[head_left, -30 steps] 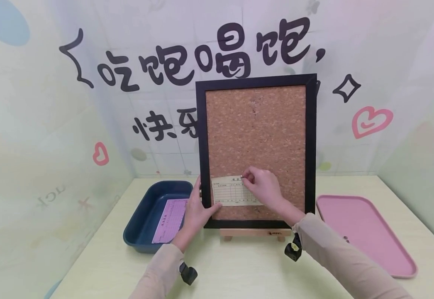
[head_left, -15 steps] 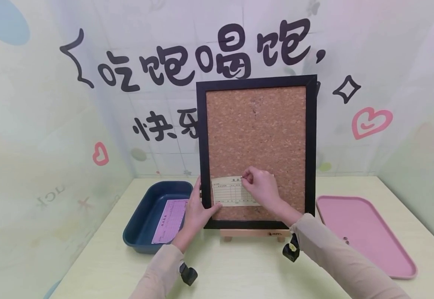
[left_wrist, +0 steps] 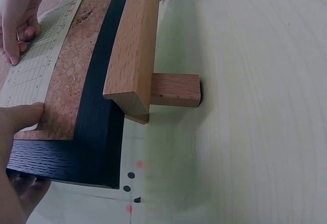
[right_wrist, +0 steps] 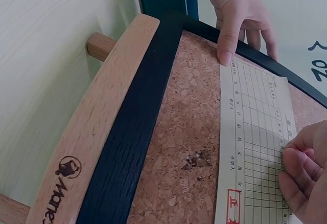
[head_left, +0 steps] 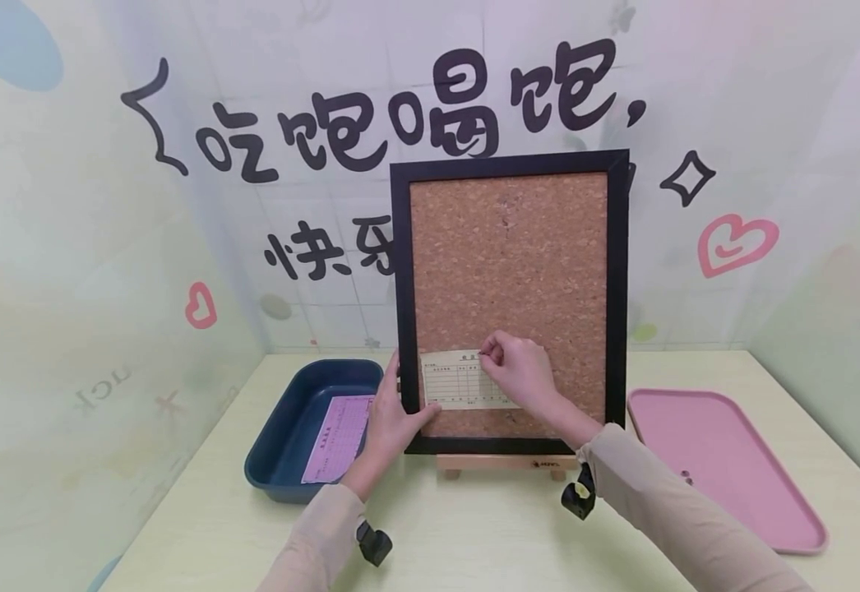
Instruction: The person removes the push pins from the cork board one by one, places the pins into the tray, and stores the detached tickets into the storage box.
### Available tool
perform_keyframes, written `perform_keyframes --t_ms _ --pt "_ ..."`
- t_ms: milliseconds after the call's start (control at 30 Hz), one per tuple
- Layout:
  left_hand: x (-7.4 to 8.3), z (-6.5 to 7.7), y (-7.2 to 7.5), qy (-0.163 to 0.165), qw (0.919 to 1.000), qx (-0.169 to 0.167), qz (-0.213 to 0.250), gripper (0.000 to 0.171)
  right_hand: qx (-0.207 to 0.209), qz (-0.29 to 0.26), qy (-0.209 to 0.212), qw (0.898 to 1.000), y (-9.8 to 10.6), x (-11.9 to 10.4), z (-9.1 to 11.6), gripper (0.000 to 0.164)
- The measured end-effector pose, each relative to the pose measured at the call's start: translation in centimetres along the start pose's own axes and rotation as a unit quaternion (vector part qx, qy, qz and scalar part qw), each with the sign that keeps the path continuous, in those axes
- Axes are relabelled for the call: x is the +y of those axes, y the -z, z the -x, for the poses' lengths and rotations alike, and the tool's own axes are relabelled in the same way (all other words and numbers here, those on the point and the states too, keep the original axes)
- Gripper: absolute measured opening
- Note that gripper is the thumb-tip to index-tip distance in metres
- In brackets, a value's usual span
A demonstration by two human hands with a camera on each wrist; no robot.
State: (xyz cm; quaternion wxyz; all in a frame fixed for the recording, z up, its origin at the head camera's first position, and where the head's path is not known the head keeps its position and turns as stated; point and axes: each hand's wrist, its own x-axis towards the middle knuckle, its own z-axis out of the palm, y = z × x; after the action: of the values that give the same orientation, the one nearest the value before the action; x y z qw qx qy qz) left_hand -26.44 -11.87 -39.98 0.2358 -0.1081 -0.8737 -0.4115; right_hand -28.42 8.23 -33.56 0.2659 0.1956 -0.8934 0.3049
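Note:
A black-framed corkboard (head_left: 507, 263) stands upright on a small wooden easel (head_left: 504, 463). Low on its cork lies a cream printed form (head_left: 448, 382), flat against the surface. My left hand (head_left: 393, 415) grips the board's left edge, fingers behind the frame; its thumb (left_wrist: 28, 115) presses the form's lower left corner. Near the middle of the form's top edge, my right hand (head_left: 522, 370) pinches a small dark thumbtack, mostly hidden by the fingertips. In the right wrist view those curled fingers (right_wrist: 296, 165) touch the paper, and red print shows at the form's far end.
Left of the board is a dark blue basin (head_left: 252, 464) with a pink printed form (head_left: 337, 440) in it. A pink tray (head_left: 755, 493) at the right carries small metal tacks (head_left: 686, 477). A printed backdrop (head_left: 312, 312) rises behind the table.
My right hand shifted very slightly at the form's top edge, still pinching there. The left hand keeps its grip on the frame, and the form has stayed in place.

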Motion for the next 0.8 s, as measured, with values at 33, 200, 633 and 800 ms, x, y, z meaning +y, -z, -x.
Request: perform_keyframes --t_ms 33,200,633,800 --pt "0.0 0.0 -0.01 0.001 1.0 0.0 -0.002 0.097 -0.002 0.001 -0.002 1.0 0.04 -0.04 -0.04 0.003" --pt "0.05 0.06 -0.02 0.007 1.0 -0.002 -0.007 0.097 -0.014 -0.006 -0.019 1.0 0.29 -0.33 -0.13 0.003" --pt "0.25 0.08 0.12 0.009 0.9999 -0.002 -0.007 0.096 -0.02 -0.004 -0.018 1.0 0.31 -0.38 -0.02 0.003" --pt "0.21 0.04 0.12 0.008 1.0 -0.003 -0.004 0.096 -0.027 0.002 -0.007 1.0 0.29 -0.3 -0.01 0.004"
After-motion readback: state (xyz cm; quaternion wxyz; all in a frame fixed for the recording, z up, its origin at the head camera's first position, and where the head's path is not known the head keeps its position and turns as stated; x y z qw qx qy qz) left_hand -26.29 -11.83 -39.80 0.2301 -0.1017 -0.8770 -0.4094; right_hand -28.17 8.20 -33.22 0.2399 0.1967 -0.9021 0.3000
